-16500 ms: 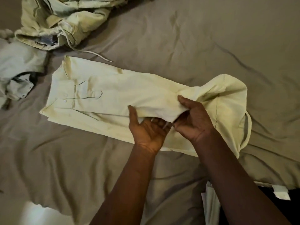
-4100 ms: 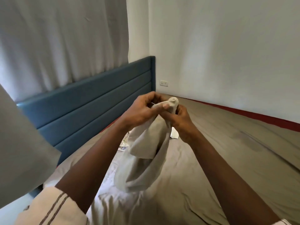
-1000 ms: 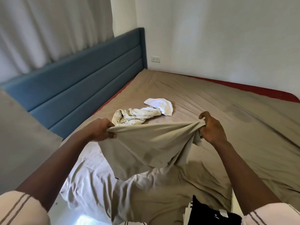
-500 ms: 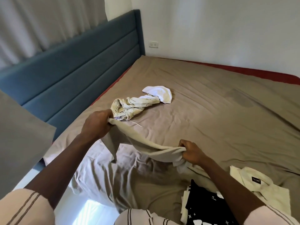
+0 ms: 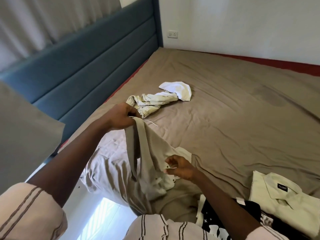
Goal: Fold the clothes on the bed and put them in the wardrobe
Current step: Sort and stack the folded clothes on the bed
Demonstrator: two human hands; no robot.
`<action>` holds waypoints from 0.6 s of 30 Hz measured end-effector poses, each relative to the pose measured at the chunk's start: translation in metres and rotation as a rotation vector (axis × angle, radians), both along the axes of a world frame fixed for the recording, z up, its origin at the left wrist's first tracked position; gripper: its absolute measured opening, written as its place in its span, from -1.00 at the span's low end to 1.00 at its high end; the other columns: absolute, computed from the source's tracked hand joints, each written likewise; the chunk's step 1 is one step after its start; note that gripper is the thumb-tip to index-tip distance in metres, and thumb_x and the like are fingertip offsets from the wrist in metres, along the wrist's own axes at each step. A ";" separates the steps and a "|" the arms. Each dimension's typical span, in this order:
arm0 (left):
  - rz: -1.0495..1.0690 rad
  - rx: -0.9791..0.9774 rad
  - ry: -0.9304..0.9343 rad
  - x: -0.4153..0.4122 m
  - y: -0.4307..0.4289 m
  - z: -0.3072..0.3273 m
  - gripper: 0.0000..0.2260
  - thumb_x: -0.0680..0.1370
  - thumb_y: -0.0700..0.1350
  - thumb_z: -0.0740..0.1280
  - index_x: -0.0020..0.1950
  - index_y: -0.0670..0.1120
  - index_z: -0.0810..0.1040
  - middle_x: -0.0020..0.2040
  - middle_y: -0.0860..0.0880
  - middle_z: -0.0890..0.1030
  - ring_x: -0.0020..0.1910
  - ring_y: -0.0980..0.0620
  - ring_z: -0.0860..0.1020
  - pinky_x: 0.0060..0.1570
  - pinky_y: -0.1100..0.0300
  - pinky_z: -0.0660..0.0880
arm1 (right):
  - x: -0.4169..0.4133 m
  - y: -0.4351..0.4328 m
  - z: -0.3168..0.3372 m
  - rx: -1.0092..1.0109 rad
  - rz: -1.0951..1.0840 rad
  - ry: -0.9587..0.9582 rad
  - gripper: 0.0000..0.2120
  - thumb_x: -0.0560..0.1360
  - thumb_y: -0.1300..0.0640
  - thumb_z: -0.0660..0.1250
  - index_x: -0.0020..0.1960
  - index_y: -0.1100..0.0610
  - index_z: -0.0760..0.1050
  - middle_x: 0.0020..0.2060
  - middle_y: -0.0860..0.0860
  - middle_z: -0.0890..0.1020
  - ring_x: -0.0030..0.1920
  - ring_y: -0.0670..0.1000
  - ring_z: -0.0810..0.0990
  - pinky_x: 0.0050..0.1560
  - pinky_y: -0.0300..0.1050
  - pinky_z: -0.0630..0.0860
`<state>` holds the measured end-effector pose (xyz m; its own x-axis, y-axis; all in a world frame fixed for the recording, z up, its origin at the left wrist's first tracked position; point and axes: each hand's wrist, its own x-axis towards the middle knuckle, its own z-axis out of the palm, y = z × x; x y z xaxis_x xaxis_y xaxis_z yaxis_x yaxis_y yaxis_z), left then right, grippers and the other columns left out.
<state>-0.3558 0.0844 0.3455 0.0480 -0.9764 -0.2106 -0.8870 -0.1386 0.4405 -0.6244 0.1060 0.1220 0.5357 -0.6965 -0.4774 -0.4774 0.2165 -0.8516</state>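
- Curtain (image 5: 43, 18): grey, hanging behind the head end of the bed (image 5: 242, 118).
- Headboard (image 5: 86, 58): blue, padded, along the bed's left side as viewed.
- Left hand (image 5: 121, 116): raised above the bed's near left part, fingers clenched round the top edge of the beige garment (image 5: 152, 153).
- Beige garment: hangs from that grasp, lower part bunched on the bed's near edge; small buttons show along one border.
- Crumpled pale trousers (image 5: 152, 101): lying on the bed near the headboard side, drawstring trailing out.
- White cloth (image 5: 178, 89): on the bed, touching the far end of the trousers.
- Wall socket (image 5: 172, 34): on the white wall beyond the bed.
- Right hand (image 5: 180, 168): low over the bed's near edge, beside the buttoned border; fingers loosely curled and parted, grasping nothing.
- Black garment (image 5: 207, 219): white star print, at the bed's near edge, partly under the right forearm.
- Folded pale shirt (image 5: 280, 193): collar up, on the bed's near right corner, touching the black garment.
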 end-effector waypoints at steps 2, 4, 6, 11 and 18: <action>-0.006 0.006 0.021 -0.013 0.001 0.009 -0.78 0.40 -0.19 0.40 -0.08 0.07 0.76 -0.14 0.13 0.73 -0.07 0.09 0.67 0.06 -0.04 0.65 | 0.025 0.006 0.001 0.006 -0.056 -0.055 -0.51 0.34 0.04 0.67 0.18 0.05 0.56 0.07 -0.06 0.61 0.06 -0.09 0.60 0.19 -0.09 0.58; -0.027 -0.015 0.017 -0.027 0.001 0.019 -0.79 0.42 -0.26 0.41 -0.15 0.05 0.73 -0.18 0.11 0.72 -0.10 0.08 0.66 0.02 -0.04 0.65 | 0.049 0.007 -0.002 -0.003 -0.072 -0.080 -0.33 0.31 0.02 0.68 0.33 0.09 0.50 0.19 -0.05 0.58 0.19 -0.04 0.57 0.29 -0.05 0.55; -0.042 -0.065 -0.026 -0.040 0.002 0.030 -0.79 0.43 -0.31 0.42 -0.17 0.01 0.70 -0.18 0.06 0.70 -0.12 0.05 0.64 -0.01 -0.04 0.64 | 0.067 0.011 -0.003 0.050 -0.074 -0.104 -0.31 0.27 0.10 0.69 0.30 0.10 0.46 0.19 -0.02 0.52 0.23 0.02 0.51 0.35 -0.03 0.49; 0.001 -0.209 0.005 -0.065 0.002 0.058 -0.81 0.41 -0.26 0.57 -0.20 -0.03 0.62 -0.14 -0.02 0.67 -0.06 -0.03 0.64 0.00 -0.12 0.65 | 0.084 0.023 -0.007 -0.043 -0.081 -0.196 -0.75 0.50 0.21 0.45 0.02 -0.01 0.42 -0.18 -0.10 0.58 -0.22 -0.16 0.53 0.39 0.03 0.47; -0.145 -0.046 -0.227 -0.045 -0.010 0.083 -0.82 0.50 -0.21 0.47 -0.02 0.07 0.64 -0.06 0.09 0.63 -0.03 0.05 0.59 -0.01 0.08 0.55 | 0.075 0.004 -0.024 -0.123 -0.610 -0.146 -0.90 0.60 0.10 0.25 0.01 0.04 0.53 -0.06 0.06 0.62 0.02 0.20 0.61 0.17 0.10 0.57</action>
<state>-0.4012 0.0745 0.4287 -0.0526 -0.9848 -0.1656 -0.9728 0.0131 0.2314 -0.5493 0.1095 0.0979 0.0791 -0.9419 -0.3265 -0.1767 0.3091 -0.9345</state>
